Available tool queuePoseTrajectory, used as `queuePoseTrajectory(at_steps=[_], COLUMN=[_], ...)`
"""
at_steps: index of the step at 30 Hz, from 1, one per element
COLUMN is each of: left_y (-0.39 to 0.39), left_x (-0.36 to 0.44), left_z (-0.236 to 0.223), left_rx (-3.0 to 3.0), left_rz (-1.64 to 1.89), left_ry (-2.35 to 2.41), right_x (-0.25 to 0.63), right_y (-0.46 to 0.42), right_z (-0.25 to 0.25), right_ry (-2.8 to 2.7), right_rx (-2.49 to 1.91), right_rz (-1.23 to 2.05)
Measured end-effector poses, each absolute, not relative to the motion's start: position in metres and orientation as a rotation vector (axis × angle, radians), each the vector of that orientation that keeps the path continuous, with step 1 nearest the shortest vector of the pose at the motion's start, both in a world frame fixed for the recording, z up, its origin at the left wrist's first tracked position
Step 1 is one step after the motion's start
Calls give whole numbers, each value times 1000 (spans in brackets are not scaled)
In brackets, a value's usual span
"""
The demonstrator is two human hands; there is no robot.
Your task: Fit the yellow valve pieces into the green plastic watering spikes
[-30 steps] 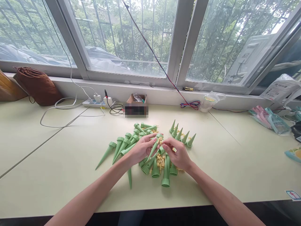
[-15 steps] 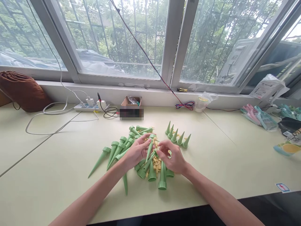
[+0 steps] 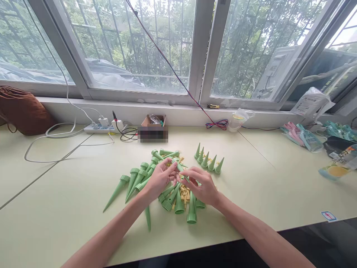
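Note:
A green plastic plant-watering spike (image 3: pixel 180 168) is held over the pile, its capped end up and left and its point down and right. My left hand (image 3: pixel 159 179) grips it near the cap, thumb on top. Closed fingers of my right hand (image 3: pixel 205 186) are at its pointed end, which they partly hide. Beneath and around both hands lie several more green spikes (image 3: pixel 136 183), with small yellow valve pieces (image 3: pixel 184 196) heaped among them. Beyond my right hand, a slanting row of green spikes (image 3: pixel 205 161) stands point up, with yellow bits behind.
Against the window sill are a power strip (image 3: pixel 96 128) with cables, a small open cardboard box (image 3: pixel 145 121) and a coiled red-blue wire (image 3: pixel 219 125). A brown drawstring bag (image 3: pixel 26 111) sits at the left. Plastic-wrapped items (image 3: pixel 302 136) lie at the right of the table (image 3: pixel 251 178).
The held spike has turned, its point swinging from lower left to lower right. My right hand has moved from beside the spike's yellow piece to its pointed end. The view has shifted right.

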State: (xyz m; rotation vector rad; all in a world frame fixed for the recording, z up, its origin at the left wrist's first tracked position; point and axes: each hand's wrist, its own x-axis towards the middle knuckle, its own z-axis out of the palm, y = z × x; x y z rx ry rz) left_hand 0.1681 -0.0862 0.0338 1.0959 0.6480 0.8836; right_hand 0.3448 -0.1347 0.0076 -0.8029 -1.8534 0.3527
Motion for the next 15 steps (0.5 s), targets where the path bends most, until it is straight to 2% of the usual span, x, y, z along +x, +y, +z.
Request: queuePoseTrajectory(at_steps=[15], left_y=[-83], left_x=[166], left_z=[32], left_rx=[1354], left_rz=[892], left_ry=[786], right_x=[348], right_y=[-133], right_z=[12], right_ry=[-1595], right_rx=[-942], right_rz=[292])
